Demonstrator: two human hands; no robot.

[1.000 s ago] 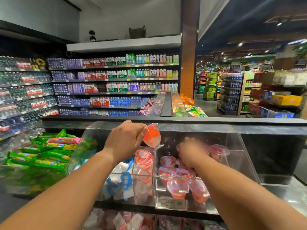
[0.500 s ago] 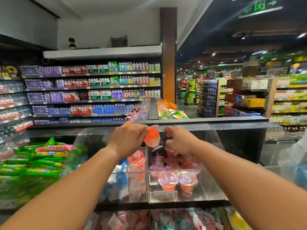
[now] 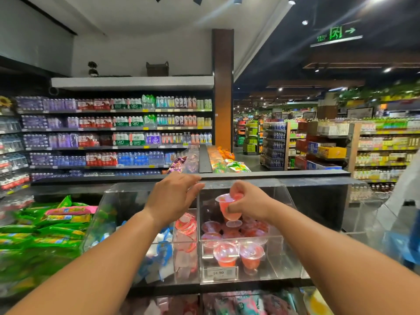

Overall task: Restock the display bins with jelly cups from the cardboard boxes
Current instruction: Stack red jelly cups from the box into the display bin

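Now the right hand [image 3: 248,202] grips a jelly cup [image 3: 228,206] — left hand [image 3: 173,196] seemingly relaxed, holding nothing — above the bin [image 3: 288,258].

Open-topped bin [image 3: 284,253] half full of jelly cups [image 3: 226,252]; free room above them.

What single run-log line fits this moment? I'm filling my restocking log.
right hand: holds pink plastic jelly cup | left hand: on clear acrylic bin top edge | cup above bin

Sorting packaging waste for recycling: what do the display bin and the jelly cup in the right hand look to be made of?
The display bin looks like clear, glossy acrylic: its rigid flat walls show the contents and catch reflections. The jelly cup in the right hand seems thin transparent plastic, since pink jelly shows through; its lid material is unclear.
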